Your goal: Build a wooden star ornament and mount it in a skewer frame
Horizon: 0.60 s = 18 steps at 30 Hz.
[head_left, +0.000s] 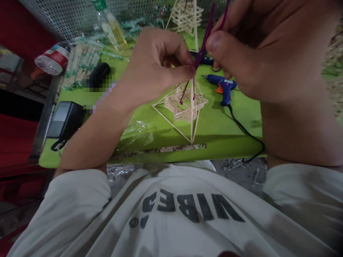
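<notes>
My left hand (168, 59) pinches a purple string (200, 53) at the top of a frame of thin wooden sticks (184, 103). Higher up and to the right, my right hand (241, 53) grips the same string between thumb and fingers. Below my hands the frame stands on the green table, with stacked sticks forming a star shape inside a pointed outline. Purple strands run down from my left fingertips into it. My fingers partly hide the frame's tip.
A blue glue gun (222, 85) with a black cord lies right of the frame. Another stick structure (187, 18) stands behind. To the left are a bottle of yellowish liquid (111, 26), a clear bottle (53, 59), wrapped sticks (80, 62) and a black device (65, 119).
</notes>
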Motion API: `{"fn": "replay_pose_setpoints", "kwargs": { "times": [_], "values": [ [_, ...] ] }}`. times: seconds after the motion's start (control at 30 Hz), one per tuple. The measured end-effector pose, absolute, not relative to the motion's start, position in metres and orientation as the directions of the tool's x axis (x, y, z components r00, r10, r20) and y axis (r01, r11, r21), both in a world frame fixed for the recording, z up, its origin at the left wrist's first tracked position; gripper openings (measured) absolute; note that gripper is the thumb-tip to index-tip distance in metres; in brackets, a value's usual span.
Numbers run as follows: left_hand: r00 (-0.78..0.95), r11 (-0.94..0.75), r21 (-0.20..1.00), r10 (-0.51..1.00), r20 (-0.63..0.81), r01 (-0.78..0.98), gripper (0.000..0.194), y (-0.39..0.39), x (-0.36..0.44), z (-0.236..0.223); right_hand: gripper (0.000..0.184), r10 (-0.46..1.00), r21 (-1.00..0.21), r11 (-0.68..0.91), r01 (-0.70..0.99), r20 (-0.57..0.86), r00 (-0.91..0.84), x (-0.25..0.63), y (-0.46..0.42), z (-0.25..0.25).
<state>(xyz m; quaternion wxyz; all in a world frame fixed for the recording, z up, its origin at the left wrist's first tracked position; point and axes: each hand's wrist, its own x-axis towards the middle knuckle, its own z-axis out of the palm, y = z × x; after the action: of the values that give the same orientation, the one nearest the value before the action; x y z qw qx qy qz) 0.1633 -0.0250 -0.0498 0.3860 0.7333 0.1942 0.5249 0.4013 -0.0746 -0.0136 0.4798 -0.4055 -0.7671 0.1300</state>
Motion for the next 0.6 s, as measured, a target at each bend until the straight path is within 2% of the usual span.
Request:
{"fn": "replay_pose_setpoints", "kwargs": {
  "times": [0.13,0.27,0.37,0.5,0.6],
  "values": [
    [0.364,-0.662,0.74,0.664,0.653,-0.119,0.054,-0.024,0.164,-0.051,0.017,0.78,-0.618,0.606,0.5,0.584,-0.224,0.398,-0.074,-0.009],
    [0.375,-0.679,0.724,0.645,0.666,-0.12,0.073,-0.021,0.165,-0.053,0.023,0.86,-0.762,0.506,0.404,0.413,-0.3,0.378,-0.07,-0.003],
    [0.38,-0.7,0.706,0.627,0.679,-0.106,0.077,-0.02,0.164,-0.053,0.029,0.891,-0.835,0.442,0.328,0.367,-0.266,0.365,-0.066,-0.004],
    [0.435,-0.703,0.697,0.59,0.681,-0.138,0.053,-0.017,0.161,-0.052,0.037,0.898,-0.85,0.439,0.291,0.407,-0.164,0.369,-0.065,-0.009],
    [0.499,-0.695,0.708,0.572,0.651,-0.127,0.03,-0.016,0.156,-0.052,0.032,0.843,-0.766,0.533,0.359,0.517,-0.148,0.383,-0.068,-0.01]
  ]
}}
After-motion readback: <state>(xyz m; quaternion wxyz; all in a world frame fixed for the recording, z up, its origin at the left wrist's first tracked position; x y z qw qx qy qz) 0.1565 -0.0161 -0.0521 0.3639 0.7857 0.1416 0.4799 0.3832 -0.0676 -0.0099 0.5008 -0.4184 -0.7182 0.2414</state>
